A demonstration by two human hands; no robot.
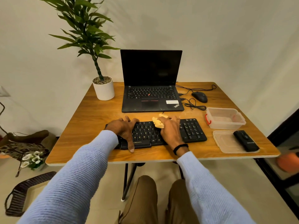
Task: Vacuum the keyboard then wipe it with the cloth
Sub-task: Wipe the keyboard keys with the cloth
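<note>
The keyboard (191,133) lies flat along the near edge of the desk (90,120), about midway between its left and right corners, black with white lettering on the keys. And here is the cloth (157,122), a pale yellow bunch pressed onto the keys near the middle of the board, just left of the number pad. The right hand (170,130) has it, fingers curled round the wad, with a black band (180,148) at the wrist. On the other side the left hand (123,128) clamps the left end of the keyboard: fingers bent over its far edge, thumb stretched straight down across the near edge, its tip touching the wood. Both arms come in wearing light blue knit sleeves.

Out toward the near right corner, a small black handheld vacuum (246,140) lies on a clear plastic lid (224,143), apart from both hands. Just behind the lid sits a clear plastic tub (224,118) with a red clip on its left end (what, if anything, is inside I cannot tell).

Behind the keyboard an open black laptop (151,88) faces the person, screen dark. To its right a black wired mouse (199,96) rests near the far right corner, its thin cable looping loosely across the wood. At the far left corner stands a white pot (103,88) with a tall leafy green plant.
</note>
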